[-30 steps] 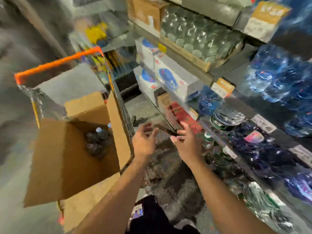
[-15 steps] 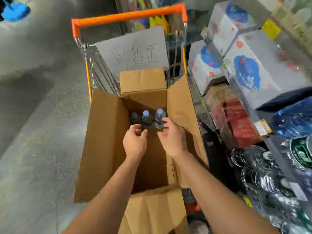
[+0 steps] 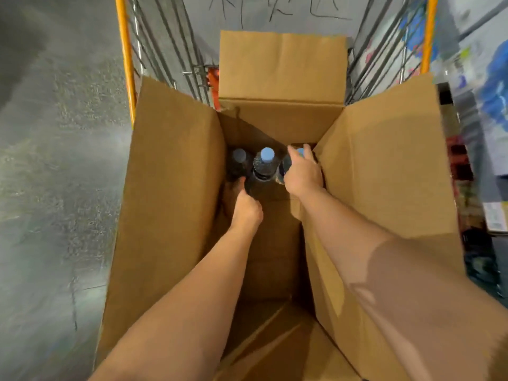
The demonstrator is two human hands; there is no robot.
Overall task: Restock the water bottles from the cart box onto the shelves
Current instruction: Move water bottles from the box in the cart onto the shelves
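Cardboard box [image 3: 176, 188] in cart [image 3: 125, 64] holds three bottles [image 3: 264, 166] upright, caps up, along far wall. My right hand [image 3: 302, 174] grips the right bottle's top. My left hand [image 3: 246, 210] curls low beside the left bottle; grip unclear.

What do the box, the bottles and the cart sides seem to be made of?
Box: brown cardboard, matte, with folded flaps and creases.
Bottles: probably clear plastic, glossy, with pale blue caps.
Cart sides: thin metal wire, shiny grey, with an orange, likely coated, frame.
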